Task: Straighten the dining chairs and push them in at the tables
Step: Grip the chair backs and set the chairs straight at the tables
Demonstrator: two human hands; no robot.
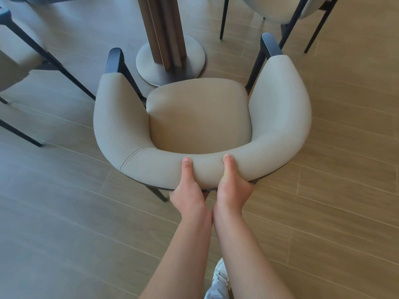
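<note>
A beige padded dining chair with a curved wrap-around backrest and dark legs stands in front of me, its seat facing the table's pedestal. My left hand and my right hand grip the middle of the backrest side by side. Both thumbs lie on top of the padding, and the fingers curl under its lower edge, out of sight. The table top is out of view.
A second beige chair with dark legs stands at the left edge, a third at the top right. The pedestal's round grey base sits just beyond the seat's front. Wood-look floor planks lie all around. My white shoe shows below.
</note>
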